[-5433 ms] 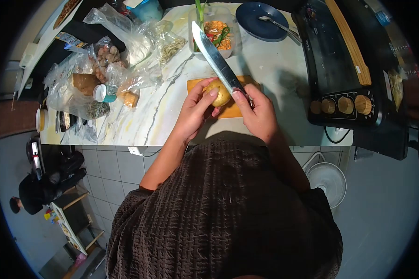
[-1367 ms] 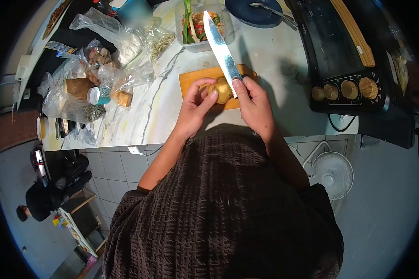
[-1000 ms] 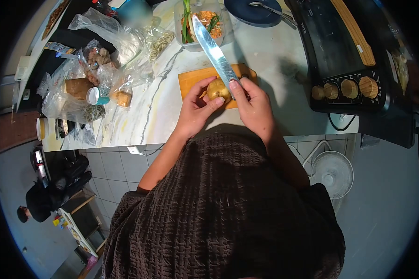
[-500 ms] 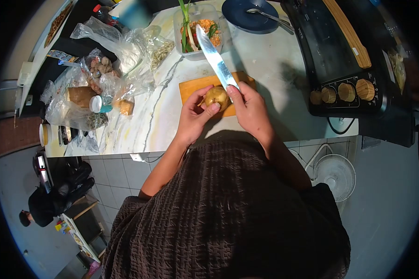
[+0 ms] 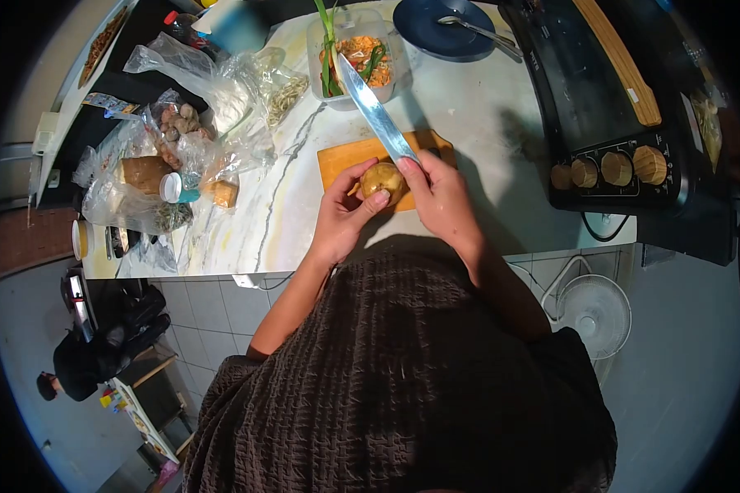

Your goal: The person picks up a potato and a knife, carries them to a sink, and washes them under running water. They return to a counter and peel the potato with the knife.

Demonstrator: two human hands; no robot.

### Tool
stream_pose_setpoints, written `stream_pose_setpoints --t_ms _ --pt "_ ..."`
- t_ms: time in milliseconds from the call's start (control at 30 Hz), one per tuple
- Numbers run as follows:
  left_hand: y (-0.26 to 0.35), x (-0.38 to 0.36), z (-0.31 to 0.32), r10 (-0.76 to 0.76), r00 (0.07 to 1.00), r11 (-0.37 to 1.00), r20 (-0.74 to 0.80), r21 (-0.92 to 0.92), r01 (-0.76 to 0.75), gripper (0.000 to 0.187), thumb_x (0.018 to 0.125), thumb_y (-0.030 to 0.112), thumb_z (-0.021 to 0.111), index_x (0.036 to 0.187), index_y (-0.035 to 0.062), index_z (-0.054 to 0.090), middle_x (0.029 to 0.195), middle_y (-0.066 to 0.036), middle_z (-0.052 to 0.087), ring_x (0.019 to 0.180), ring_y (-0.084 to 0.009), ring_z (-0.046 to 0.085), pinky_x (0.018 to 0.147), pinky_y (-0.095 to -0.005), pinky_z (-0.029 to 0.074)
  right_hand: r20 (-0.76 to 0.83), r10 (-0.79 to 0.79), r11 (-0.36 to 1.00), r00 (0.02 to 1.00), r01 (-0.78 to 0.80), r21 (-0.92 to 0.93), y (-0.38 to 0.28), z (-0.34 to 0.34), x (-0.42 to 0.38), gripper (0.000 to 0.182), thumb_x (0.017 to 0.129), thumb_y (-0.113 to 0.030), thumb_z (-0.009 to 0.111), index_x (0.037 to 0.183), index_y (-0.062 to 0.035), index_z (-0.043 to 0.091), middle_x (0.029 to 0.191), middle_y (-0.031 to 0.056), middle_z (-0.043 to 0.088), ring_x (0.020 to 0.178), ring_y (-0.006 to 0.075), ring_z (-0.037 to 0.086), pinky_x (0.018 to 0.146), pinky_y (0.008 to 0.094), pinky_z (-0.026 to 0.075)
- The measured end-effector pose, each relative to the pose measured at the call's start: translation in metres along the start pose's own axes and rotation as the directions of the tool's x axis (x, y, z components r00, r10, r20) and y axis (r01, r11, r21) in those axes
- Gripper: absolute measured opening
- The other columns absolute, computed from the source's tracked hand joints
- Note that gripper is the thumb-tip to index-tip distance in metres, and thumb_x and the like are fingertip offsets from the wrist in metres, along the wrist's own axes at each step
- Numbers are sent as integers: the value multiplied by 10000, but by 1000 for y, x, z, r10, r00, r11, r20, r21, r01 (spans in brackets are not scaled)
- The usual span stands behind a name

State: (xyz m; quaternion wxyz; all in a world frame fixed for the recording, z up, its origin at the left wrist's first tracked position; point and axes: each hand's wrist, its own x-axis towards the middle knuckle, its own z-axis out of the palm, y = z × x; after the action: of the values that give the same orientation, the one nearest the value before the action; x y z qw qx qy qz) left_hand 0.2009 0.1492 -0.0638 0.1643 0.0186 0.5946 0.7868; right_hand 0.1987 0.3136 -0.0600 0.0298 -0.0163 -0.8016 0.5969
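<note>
Potato (image 5: 383, 181) gleams yellow-brown in the left hand (image 5: 343, 215), beside the knife (image 5: 376, 112)

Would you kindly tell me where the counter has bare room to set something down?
The widest bare patch of counter lies between the cutting board, blue plate and black oven. Another lies between the board and the plastic bags. It is crowded among those bags, and over the board, where the left hand holds the potato and the right hand the knife.

Glare on the blade (image 5: 376, 110), soft shadows across the counter (image 5: 477, 107), fisheye-bent black edges
</note>
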Motion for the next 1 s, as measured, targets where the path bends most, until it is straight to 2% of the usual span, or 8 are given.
stream_pose_setpoints --t_ms 133,200,367,467,600,700,767,1000 --pt "-2 3 0 -23 999 999 -32 -49 22 492 854 69 655 1296 -11 452 1170 -84 555 1071 -152 536 915 -277 439 -30 32 999 999 -31 30 -6 -1 4 283 924 -270 535 809 -13 570 598 157 527 501 265 493 503 358 388" --pt "2 3 0 -25 999 999 -25 -41 24 491 856 72 654 1297 -11 455 1173 -84 555 1068 -152 539 917 -275 437 -11 -16 998 1000 15 -63 -8 0 -1 272 927 -254 529 811 -11 568 597 155 527 502 260 501 502 359 389" --pt "3 2 0 -32 999 999 -32 -5 32 495 859 86 654 1303 -10 459 1195 -86 549 1066 -155 544 922 -273 434 0 -20 994 1000 20 111 0 1 3 281 916 -263 549 774 -20 546 596 142 512 508 236 483 502 348 378" --pt "6 -1 -3 -38 999 999 -19 -39 37 511 856 95 660 1313 -9 454 1211 -89 542 1070 -156 542 923 -273 433 24 -41 999 999 41 3 2 1 4 283 921 -262 544 784 -15 550 582 124 500 505 197 462 500 339 371" --pt "6 2 2 -38 998 999 -41 -21 37 513 861 71 648 1325 -9 444 1231 -91 528 1063 -154 543 917 -271 434 27 6 992 1000 -9 124 0 -1 6 293 921 -276 550 786 -16 558 584 120 495 523 145 437 509 323 374" --pt "4 -3 0 -70 997 994 -12 -81 69 522 850 56 657 1324 -4 448 1201 -74 529 1071 -153 533 921 -268 427 55 37 996 998 -41 80 1 -1 4 290 921 -270 550 810 -2 568 605 123 512 533 147 426 518 318 382" --pt "0 -1 1 -53 998 995 37 91 49 544 832 46 675 1325 3 451 1153 -53 526 1080 -146 517 930 -267 418 74 57 994 996 -64 89 8 -6 6 299 917 -279 558 819 3 572 610 124 513 542 140 420 524 314 387" --pt "-4 -2 -4 46 995 976 84 207 -63 543 823 34 682 1318 7 460 1141 -38 524 1072 -134 513 922 -258 416 156 122 992 980 -126 18 2 -10 4 293 916 -271 557 817 4 563 603 107 493 554 129 412 527 310 381"
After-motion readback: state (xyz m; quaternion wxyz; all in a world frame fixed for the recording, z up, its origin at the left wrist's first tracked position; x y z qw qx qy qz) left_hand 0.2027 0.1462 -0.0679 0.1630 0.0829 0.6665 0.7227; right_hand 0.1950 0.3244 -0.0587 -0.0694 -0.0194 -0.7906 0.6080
